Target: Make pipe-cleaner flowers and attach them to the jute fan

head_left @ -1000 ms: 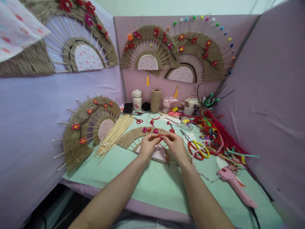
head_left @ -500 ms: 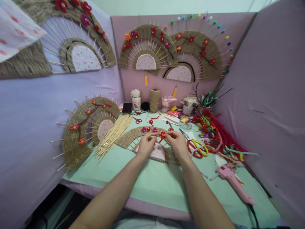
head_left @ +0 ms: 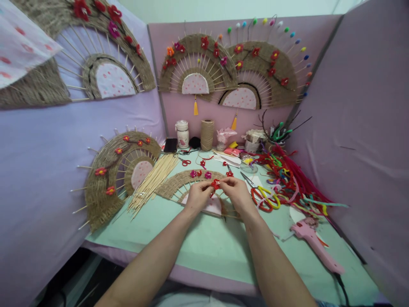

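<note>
Red flower [head_left: 216, 183] sits between left hand [head_left: 198, 197] and right hand [head_left: 237, 192], neither clearly nearer from my end. It's over the woven fan [head_left: 175, 180], long axis roughly along the table [head_left: 204, 251] front edge. Grip: fingertips closed, both pinching the flower; contact with fan, can't tell.

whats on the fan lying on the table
Three small flowers sit on the twine fan. The left hand and right hand, holding a red flower, cover part of it; anything beneath is hidden.
</note>
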Demonstrator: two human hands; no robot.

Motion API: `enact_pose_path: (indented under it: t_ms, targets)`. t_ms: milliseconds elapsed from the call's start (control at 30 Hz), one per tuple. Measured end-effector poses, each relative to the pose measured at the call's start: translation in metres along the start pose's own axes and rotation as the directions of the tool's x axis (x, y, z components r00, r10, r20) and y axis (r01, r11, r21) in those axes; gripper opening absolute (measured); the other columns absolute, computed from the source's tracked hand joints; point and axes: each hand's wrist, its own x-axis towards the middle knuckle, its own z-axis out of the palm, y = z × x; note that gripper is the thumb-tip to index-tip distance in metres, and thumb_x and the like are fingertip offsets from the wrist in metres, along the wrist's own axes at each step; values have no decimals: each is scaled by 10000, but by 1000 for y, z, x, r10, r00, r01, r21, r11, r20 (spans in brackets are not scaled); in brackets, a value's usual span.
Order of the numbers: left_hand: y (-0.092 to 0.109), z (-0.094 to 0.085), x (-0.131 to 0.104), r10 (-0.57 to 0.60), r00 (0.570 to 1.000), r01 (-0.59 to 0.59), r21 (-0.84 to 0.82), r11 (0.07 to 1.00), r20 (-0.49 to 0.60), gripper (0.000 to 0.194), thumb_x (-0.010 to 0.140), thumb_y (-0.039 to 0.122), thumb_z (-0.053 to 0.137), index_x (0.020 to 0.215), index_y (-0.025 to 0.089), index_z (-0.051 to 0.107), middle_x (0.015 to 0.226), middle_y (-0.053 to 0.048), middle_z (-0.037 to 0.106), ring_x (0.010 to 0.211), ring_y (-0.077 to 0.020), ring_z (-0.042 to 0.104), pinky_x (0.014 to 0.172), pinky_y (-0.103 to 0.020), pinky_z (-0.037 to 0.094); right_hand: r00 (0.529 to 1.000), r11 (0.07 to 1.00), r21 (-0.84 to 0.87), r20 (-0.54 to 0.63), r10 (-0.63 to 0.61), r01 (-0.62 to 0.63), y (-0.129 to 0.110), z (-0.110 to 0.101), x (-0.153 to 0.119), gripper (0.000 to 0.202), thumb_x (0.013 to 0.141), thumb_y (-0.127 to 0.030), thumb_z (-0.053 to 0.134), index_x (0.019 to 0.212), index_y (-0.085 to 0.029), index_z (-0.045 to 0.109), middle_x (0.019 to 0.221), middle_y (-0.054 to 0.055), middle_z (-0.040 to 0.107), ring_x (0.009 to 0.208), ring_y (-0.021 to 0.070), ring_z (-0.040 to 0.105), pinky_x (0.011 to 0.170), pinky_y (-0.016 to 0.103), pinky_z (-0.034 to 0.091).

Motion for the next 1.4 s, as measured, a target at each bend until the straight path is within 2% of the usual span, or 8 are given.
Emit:
enact_pose_path:
  t_ms: [167,333,433,533,967,1067,1233,1400]
  targets:
    - [4,-2,-1,53,995,-51,26,998,-88,176,682,236,567,709,134,707,608,5,621,597,-118,510,578,-216,384,980,981,-58,-65,-188,184,-8,2,-5,249,759,-379,575,836,-151,637,763,50,652,685,161,571,640,276,445]
    - [-3,-4,2,79,982,-83,-14,996,-174,179,684,247,570,725,136,704,643,-1,628,620,-125,519,596,-222,395,821,772,-316,40,-570,552,-17,7,-13,132,823,-281,549,881,-208,642,893,56,598,860,181,552,769,318,448]
    - [-5,-3,2,111,978,-114,-5,993,-178,167,689,216,548,694,136,694,597,10,590,587,-114,492,570,-217,382,739,651,-403,103,-666,643,-13,10,-14,127,842,-234,530,877,-229,653,872,54,589,875,188,535,776,334,451]
    - [-5,-2,2,156,972,-154,26,988,-178,159,694,193,538,631,136,672,557,17,552,560,-106,465,549,-214,367,702,580,-463,140,-698,670,-8,11,-12,142,857,-230,513,891,-227,651,877,60,597,865,194,522,774,349,453]
    - [-5,6,-8,326,910,-293,157,943,-257,157,723,177,532,638,154,662,627,-11,610,615,-122,528,629,-228,422,678,404,-666,212,-704,627,-12,17,-17,186,885,-160,427,848,-163,610,843,91,569,825,208,463,738,349,430]
    - [-6,7,-6,313,909,-279,158,947,-275,143,716,188,542,657,153,668,640,-12,617,623,-124,529,630,-229,416,691,439,-661,169,-703,608,-11,19,-17,193,887,-177,429,810,-159,605,807,88,562,808,210,473,724,355,430]
    - [-3,5,1,138,955,-147,-12,989,-264,172,718,228,535,646,144,666,553,16,560,547,-106,473,555,-215,374,701,601,-505,11,-713,619,-10,16,-15,162,878,-207,464,936,-192,615,906,74,588,871,193,527,776,343,456]
    - [-2,1,4,87,958,-125,-127,984,-272,175,703,275,572,667,139,677,555,14,555,557,-107,464,554,-217,373,696,610,-492,-11,-718,621,-8,13,-14,159,870,-210,480,918,-207,631,878,62,594,850,189,531,773,350,459]
